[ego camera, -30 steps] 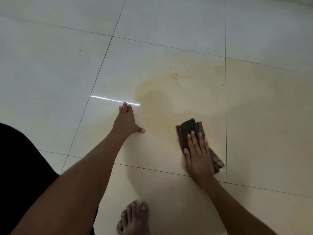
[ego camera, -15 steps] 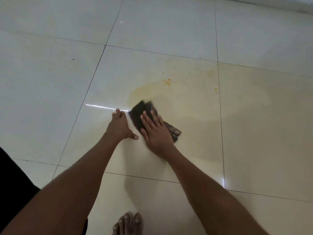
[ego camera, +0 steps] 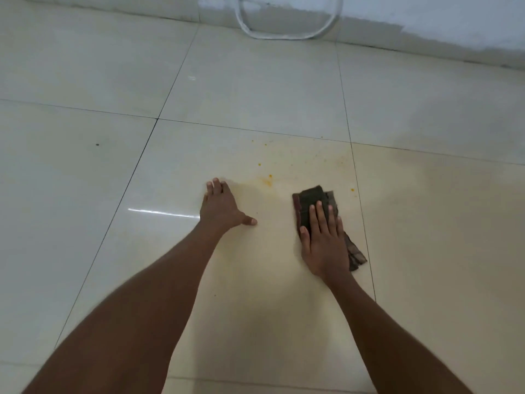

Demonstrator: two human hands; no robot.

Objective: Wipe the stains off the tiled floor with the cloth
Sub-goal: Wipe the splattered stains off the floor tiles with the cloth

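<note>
Cloth [ego camera: 311,204] lies under your right hand [ego camera: 324,245], a dark folded strip whose long axis runs from up-left, ahead of your fingertips, to down-right, where its tail sticks out past the outer edge of your palm. Your fingers are straight and close together, pressing it flat on the tiled floor [ego camera: 255,89]. Your left hand [ego camera: 220,207] rests flat on the tile well apart from the cloth, fingers together, thumb spread toward your right. Between your hands and ahead of them sits a yellowish smear with orange specks [ego camera: 267,180]. A grout line [ego camera: 359,200] runs just beyond the cloth on its right side, and bare tile stretches ahead to the wall base [ego camera: 426,38], where a pale loop of hose [ego camera: 289,35] lies.
</note>
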